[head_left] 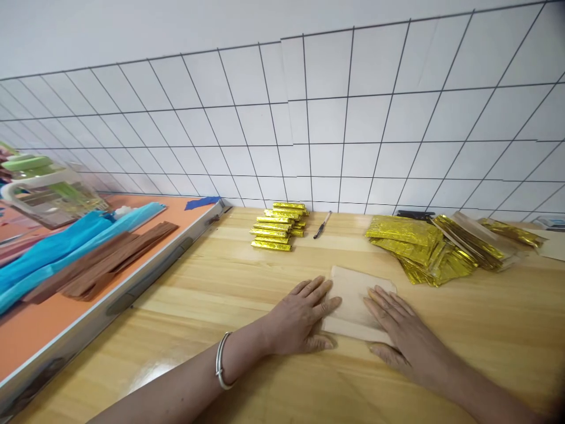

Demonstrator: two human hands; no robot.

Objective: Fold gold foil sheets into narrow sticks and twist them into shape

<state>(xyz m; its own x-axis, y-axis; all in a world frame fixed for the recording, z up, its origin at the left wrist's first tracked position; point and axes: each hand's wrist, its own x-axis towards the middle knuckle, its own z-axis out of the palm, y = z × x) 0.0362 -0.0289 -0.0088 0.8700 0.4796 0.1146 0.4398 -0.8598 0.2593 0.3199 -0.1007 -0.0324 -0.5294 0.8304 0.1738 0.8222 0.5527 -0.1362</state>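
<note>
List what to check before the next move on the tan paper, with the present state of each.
1. Left hand on the tan paper: ok, at its left side.
2. Right hand on the paper: ok, at its right side.
3. Paper a single layer: cannot tell.
4. Pen off the paper: ok, it lies beyond it.
5. Gold rolls away from both hands: ok.
6. Gold foil sheets squared up: not ok, they overlap unevenly.

The single view is taken from the head, faced forward and down over the table (212, 318), with the hands (348, 324) seen from above and the wall (326, 118) taken in beyond.
</note>
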